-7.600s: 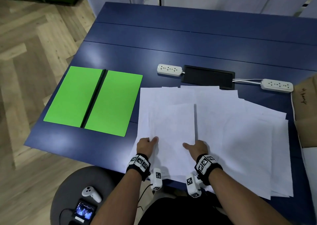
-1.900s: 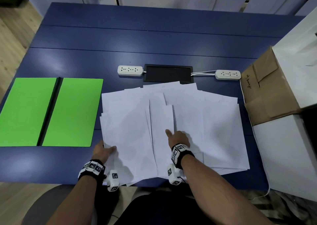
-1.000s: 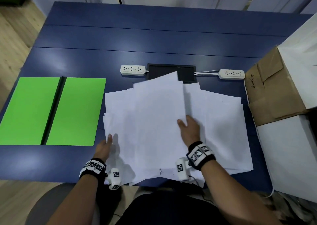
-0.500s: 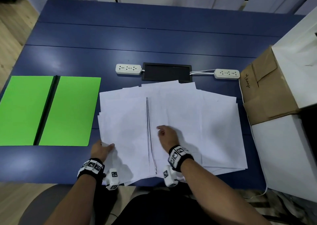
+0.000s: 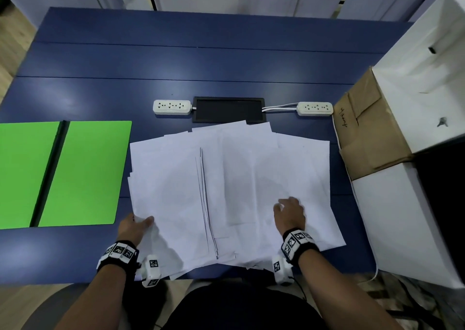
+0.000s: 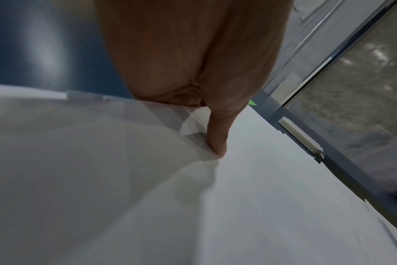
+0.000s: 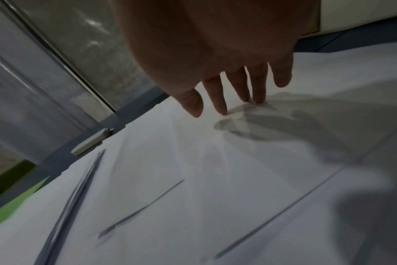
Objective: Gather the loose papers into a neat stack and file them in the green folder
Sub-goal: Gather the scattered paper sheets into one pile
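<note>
Several loose white papers (image 5: 176, 191) lie fanned out and overlapping on the blue table (image 5: 201, 60) in front of me. The green folder (image 5: 88, 173) lies open and flat to their left, its black spine showing. My left hand (image 5: 137, 225) pinches the near left edge of the papers, thumb (image 6: 218, 139) on top and fingers hidden beneath the sheets. My right hand (image 5: 289, 211) rests on the right part of the spread. Its spread fingers (image 7: 220, 100) touch the top sheet (image 7: 215, 197) with their tips. A corner of the green folder (image 7: 16, 206) shows at the left of the right wrist view.
Two white power strips (image 5: 172, 107) (image 5: 314, 109) flank a black panel (image 5: 228, 109) just behind the papers. A brown cardboard box (image 5: 370, 133) and white boxes (image 5: 392, 224) crowd the right edge of the table. The papers overhang the near table edge.
My right hand has slid from the middle of the spread to its right part. The left hand has kept its hold on the left edge.
</note>
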Available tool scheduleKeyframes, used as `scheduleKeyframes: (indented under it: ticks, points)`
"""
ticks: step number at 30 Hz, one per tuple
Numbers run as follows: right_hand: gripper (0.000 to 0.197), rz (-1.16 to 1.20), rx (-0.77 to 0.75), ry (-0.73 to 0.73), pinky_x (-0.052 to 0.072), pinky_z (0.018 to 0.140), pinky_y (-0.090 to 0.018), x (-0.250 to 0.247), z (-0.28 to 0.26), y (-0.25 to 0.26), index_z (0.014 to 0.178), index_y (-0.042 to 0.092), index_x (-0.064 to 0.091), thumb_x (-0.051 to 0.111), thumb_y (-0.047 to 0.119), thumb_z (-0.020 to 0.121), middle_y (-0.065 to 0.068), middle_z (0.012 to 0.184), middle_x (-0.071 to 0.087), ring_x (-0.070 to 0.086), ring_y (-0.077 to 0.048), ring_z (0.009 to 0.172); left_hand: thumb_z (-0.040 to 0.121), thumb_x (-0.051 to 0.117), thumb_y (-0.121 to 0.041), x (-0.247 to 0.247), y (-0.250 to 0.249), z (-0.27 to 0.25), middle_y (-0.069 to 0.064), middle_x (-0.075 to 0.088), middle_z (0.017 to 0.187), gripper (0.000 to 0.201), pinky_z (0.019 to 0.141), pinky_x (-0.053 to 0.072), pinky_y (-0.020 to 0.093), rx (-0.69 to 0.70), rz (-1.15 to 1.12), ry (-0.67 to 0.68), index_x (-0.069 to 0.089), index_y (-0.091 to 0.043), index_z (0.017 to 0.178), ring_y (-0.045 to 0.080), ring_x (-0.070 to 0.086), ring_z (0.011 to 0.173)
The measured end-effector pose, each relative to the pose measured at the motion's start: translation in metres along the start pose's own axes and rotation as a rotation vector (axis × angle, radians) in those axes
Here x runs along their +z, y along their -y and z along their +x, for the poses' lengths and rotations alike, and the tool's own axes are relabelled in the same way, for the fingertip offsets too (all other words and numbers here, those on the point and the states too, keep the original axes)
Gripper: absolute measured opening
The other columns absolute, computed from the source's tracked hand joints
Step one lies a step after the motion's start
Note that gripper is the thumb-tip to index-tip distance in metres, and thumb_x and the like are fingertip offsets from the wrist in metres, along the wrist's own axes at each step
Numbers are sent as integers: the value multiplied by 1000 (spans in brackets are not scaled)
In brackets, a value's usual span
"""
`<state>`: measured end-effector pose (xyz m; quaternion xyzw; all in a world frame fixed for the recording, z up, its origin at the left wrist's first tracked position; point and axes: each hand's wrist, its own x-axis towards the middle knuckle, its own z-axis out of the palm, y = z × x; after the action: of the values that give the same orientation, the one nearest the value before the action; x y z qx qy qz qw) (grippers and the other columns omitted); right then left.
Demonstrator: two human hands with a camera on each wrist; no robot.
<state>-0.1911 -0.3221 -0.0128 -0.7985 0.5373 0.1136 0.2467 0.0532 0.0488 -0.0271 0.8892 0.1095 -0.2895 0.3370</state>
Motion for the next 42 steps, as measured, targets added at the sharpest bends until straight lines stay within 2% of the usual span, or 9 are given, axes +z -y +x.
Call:
scheduleKeyframes:
  ticks: [2, 5, 7, 11, 15, 21, 28, 36, 42]
  points:
    - [41, -7, 64, -119, 37, 109, -44, -8, 7, 0, 130, 17, 60, 60, 30, 91, -8, 148, 39, 42, -31, 132, 87, 75, -16, 0, -2, -1, 27, 68, 111, 36, 81, 51, 43, 9, 22, 5, 62, 6, 113, 34, 63, 91]
    - [84, 0, 334, -90, 21, 119, -54, -24, 24, -16, 149, 15, 31, 73, 42, 81, -15, 161, 19, 25, -37, 145, 87, 75, -18, -1, -2, -1, 27, 68, 111, 37, 80, 50, 42, 13, 45, 17, 61, 6, 113, 34, 62, 91]
    - [104, 8, 430, -35, 24, 117, -54, -29, 35, -24, 151, 13, 22, 79, 51, 73, -18, 158, 22, 28, -39, 142, 87, 75, -17, 0, -3, -1, 28, 68, 110, 37, 77, 48, 40, 15, 50, 13, 62, 7, 112, 32, 61, 87]
    - [108, -114, 351, -18, 34, 108, -53, -23, 39, -19, 147, 12, 28, 84, 54, 64, -16, 145, 36, 40, -36, 132, 87, 75, -14, 1, -4, -3, 28, 68, 107, 34, 73, 45, 38, 25, 61, 4, 62, 9, 108, 31, 59, 84]
    - [97, -168, 313, -56, 35, 106, -50, -15, 32, -6, 137, 12, 38, 85, 53, 63, -14, 139, 34, 39, -33, 128, 85, 77, -13, -1, -1, 0, 26, 69, 110, 36, 78, 49, 39, 25, 38, 8, 63, 7, 112, 30, 62, 88]
    - [133, -168, 330, -38, 33, 108, -54, -8, 34, -4, 153, 16, 14, 85, 63, 51, -15, 150, 30, 37, -35, 133, 85, 77, -12, -1, -2, -1, 26, 69, 108, 37, 76, 47, 38, 23, 38, 18, 63, 8, 112, 30, 62, 87]
    - [101, -103, 403, -49, 35, 102, -49, -18, 38, -10, 135, 15, 40, 87, 55, 55, -15, 133, 45, 43, -35, 123, 84, 78, -12, -3, -4, -2, 22, 66, 99, 34, 75, 48, 39, 27, 52, 26, 61, 8, 106, 32, 62, 86]
    - [28, -22, 243, -208, 38, 95, -44, -30, 31, -16, 116, 18, 60, 64, 27, 90, -10, 121, 54, 53, -31, 112, 84, 78, -11, -5, -5, -4, 22, 68, 99, 33, 75, 47, 38, 23, 17, 34, 62, 7, 106, 31, 62, 84]
    - [31, 434, 133, -155, 41, 86, -30, -26, 24, 22, 123, 0, 56, 60, 15, 96, -18, 126, 57, 58, -35, 115, 85, 77, -11, -5, -4, -5, 21, 69, 103, 36, 78, 46, 38, 36, 6, 28, 63, 7, 113, 30, 61, 88]
